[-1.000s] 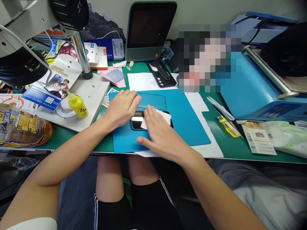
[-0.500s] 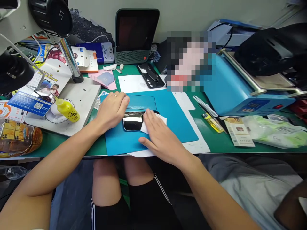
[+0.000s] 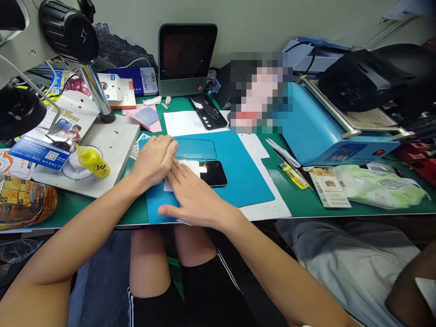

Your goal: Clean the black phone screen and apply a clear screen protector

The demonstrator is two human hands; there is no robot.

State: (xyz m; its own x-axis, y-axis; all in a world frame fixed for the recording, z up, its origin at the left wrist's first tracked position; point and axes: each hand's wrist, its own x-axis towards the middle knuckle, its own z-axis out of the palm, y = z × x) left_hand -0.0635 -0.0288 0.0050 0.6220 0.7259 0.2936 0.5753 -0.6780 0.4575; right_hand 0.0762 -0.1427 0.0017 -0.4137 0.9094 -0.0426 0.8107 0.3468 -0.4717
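Note:
A black phone point(image 3: 214, 172) lies screen up on a blue mat point(image 3: 245, 177) on the green bench. My right hand point(image 3: 190, 195) lies flat with fingers stretched out, pressing a white cloth point(image 3: 190, 166) onto the phone's left part. My left hand point(image 3: 155, 159) rests curled at the phone's left end, fingers bent down against it; a ring shows on one finger. A clear blue-tinted film sheet point(image 3: 195, 149) lies just behind the phone. Most of the cloth and the phone's left end are hidden under my hands.
A microscope stand with white base point(image 3: 109, 141) and a yellow bottle point(image 3: 89, 162) stand at left. A dark screen point(image 3: 186, 59) and a black phone case point(image 3: 208, 111) sit behind. A blue roller machine point(image 3: 323, 131) fills the right. Tweezers point(image 3: 282, 152), a yellow lighter point(image 3: 293, 175) and packets lie nearby.
My right hand has slid the white cloth leftward across the phone, uncovering its right part. My left hand has kept its place. The camera view has shifted a little.

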